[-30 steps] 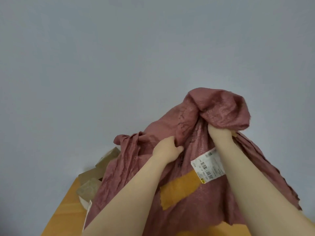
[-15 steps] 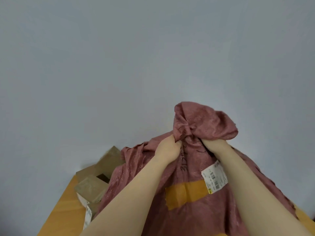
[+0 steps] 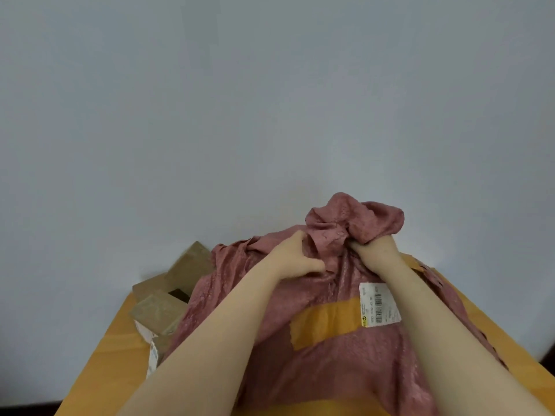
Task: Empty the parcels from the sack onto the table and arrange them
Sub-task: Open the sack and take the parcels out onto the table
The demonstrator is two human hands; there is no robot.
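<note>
On the orange wooden table (image 3: 111, 355) we see the sack (image 3: 330, 364) draped in a mound, its dusty-pink woven cloth crumpled and frayed along the right edge. Across its near face runs a strip of yellow-brown tape (image 3: 324, 325), and a white barcode label (image 3: 379, 304) sits at the tape's right end. Our left hand (image 3: 295, 258) clutches a fold of cloth near the top, fingers curled into it. Our right hand (image 3: 374, 250) grips the bunched end of the sack, which bulges above the fist. At the sack's left edge, brown cardboard parcels (image 3: 159, 310) lie tumbled together on the table, some partly under the cloth.
</note>
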